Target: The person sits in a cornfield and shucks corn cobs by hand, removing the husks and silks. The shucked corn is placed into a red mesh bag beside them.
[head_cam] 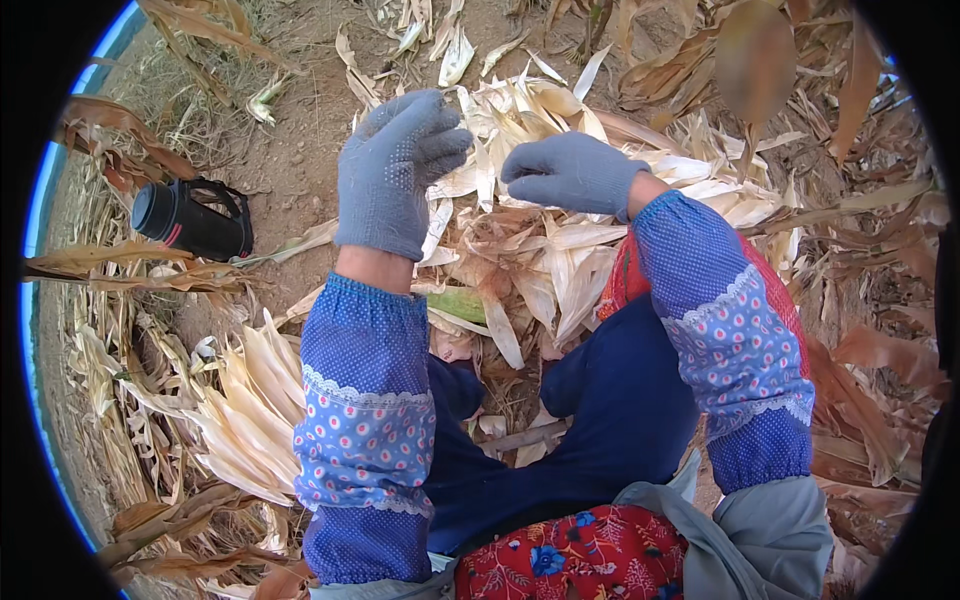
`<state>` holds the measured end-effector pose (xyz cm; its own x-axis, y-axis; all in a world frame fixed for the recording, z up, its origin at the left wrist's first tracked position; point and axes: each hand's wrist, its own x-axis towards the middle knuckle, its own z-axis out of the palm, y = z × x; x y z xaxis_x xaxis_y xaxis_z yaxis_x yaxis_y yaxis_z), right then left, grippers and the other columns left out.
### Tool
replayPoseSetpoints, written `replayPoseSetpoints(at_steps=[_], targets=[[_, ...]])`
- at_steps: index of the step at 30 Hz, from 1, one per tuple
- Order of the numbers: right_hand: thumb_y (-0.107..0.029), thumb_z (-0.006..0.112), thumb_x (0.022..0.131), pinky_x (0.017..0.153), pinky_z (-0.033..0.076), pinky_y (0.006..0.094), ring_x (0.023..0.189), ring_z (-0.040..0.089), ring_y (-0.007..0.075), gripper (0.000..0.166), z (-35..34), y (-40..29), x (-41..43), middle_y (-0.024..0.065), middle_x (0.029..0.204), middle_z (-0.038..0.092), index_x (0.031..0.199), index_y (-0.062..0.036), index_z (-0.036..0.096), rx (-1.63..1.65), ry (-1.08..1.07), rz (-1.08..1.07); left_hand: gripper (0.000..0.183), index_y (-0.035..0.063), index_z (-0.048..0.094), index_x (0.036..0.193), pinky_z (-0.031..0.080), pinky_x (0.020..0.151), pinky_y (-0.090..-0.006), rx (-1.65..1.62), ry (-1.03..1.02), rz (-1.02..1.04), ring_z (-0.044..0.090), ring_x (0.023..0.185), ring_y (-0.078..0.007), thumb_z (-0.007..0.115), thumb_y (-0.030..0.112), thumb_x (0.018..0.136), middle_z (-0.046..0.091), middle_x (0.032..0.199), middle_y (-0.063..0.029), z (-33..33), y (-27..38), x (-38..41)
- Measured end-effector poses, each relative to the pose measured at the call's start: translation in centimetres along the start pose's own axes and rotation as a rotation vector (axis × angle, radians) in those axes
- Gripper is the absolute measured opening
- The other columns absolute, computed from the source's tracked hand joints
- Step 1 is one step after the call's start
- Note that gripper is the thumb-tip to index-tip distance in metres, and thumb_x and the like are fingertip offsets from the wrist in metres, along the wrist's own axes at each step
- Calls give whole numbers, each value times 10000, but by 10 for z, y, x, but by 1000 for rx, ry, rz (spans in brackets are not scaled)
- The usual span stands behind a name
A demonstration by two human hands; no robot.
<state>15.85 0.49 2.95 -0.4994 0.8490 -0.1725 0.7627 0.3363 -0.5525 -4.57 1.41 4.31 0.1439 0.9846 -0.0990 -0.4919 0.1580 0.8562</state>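
Observation:
Both of my hands wear grey knitted gloves and hover over a heap of pale dry corn husks [525, 112]. My left hand [401, 169] is at the centre left, its fingers bent loosely and pointing right, with nothing visible in it. Facing it across a small gap, my right hand [566, 172] has its fingers curled together; whether something is inside is hidden. Below the hands, more husks [577, 270] lie between my knees, with a green husk piece [457, 304] among them. A red mesh bag or cloth [626, 274] shows under my right forearm.
A black flask with a strap [202, 225] lies on the soil at the left. A fan of pale husks [255, 405] rests beside my left sleeve. Dry corn stalks and leaves [870, 360] stand or lie along the right side, and others reach in from the left.

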Motion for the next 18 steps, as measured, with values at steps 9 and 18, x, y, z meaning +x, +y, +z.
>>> replayPoseSetpoints(at_steps=[9,18], targets=[[-378,541,798,781,490,351,841,643,230,456,198,60,111,110,1031,653,1163,-110,593,387,-359,323,264,-11,587,1070,550,715,-337,-41,86,66,651,790,-241,593,150,862,641,928,-141,-44,11,22],[-423,556,784,850,469,381,983,620,269,476,260,130,96,156,1100,627,1115,-85,606,287,-269,651,294,-37,568,1104,553,737,-349,-46,81,36,650,829,-248,572,146,874,638,951,-158,-53,10,38]])
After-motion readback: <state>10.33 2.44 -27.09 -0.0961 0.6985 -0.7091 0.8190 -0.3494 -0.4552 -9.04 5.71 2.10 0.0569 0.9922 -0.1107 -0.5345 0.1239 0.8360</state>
